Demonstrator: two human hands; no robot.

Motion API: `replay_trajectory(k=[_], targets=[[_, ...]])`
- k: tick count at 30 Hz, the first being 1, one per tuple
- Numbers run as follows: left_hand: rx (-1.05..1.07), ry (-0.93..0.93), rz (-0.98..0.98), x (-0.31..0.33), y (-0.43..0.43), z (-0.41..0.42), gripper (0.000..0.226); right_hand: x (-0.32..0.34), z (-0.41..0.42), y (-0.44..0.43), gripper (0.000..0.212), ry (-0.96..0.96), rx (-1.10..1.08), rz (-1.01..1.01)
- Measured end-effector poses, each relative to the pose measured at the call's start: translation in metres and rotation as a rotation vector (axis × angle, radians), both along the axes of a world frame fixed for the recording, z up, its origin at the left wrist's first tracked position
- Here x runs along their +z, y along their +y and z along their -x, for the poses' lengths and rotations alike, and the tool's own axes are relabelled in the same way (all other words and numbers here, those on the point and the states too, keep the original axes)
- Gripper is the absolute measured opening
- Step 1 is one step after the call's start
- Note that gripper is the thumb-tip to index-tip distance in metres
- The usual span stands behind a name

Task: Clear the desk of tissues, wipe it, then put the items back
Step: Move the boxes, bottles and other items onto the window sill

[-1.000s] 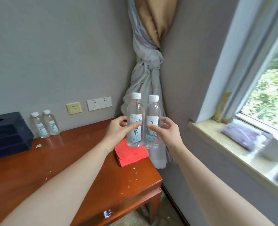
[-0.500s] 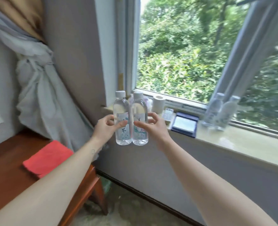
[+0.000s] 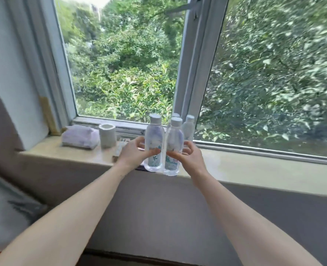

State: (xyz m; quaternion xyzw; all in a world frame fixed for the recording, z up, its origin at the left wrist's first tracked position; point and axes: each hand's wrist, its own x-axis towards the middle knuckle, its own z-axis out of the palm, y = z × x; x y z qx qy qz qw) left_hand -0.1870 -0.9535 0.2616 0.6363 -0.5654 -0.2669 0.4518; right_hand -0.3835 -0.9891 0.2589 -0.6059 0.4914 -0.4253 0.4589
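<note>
I hold two clear water bottles upright and side by side in front of the window sill. My left hand grips the left bottle around its label. My right hand grips the right bottle the same way. Both bottles have white caps and hang at the sill's front edge, over a dark flat item that they mostly hide. The desk is out of view.
On the sill stand a purple tissue pack, a white toilet roll and two more bottles behind the held ones. A tied curtain hangs at lower left. The sill's right part is bare.
My view has swung right from the desk to the window. Both hands carried the two bottles from above the red cloth over to the sill.
</note>
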Motion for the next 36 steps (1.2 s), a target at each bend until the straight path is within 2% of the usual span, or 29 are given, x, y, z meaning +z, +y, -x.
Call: replay_trajectory(k=[5, 8, 13, 19, 31, 34, 36], targets=[[-0.006, -0.034, -0.025, -0.007, -0.048, 0.030, 0.052, -0.015, 0.029, -0.052, 0.060, 0.001, 0.008, -0.020], [-0.017, -0.067, -0.069, -0.015, -0.065, 0.039, 0.050, -0.025, 0.036, -0.074, 0.059, 0.002, 0.037, -0.029], [-0.008, -0.040, -0.098, -0.033, -0.093, 0.043, 0.062, -0.037, 0.042, -0.100, 0.055, 0.036, 0.057, -0.043], [0.005, -0.032, -0.130, -0.045, -0.115, 0.050, 0.060, -0.044, 0.049, -0.117, 0.059, 0.099, 0.049, -0.021], [0.004, 0.020, -0.156, -0.046, -0.118, 0.055, 0.064, -0.041, 0.051, -0.118, 0.055, 0.178, 0.081, 0.010], [-0.003, 0.039, -0.182, -0.045, -0.114, 0.059, 0.063, -0.041, 0.046, -0.115, 0.057, 0.203, 0.065, -0.020], [-0.038, 0.036, -0.220, -0.041, -0.110, 0.061, 0.070, -0.038, 0.043, -0.111, 0.065, 0.225, 0.065, -0.024]])
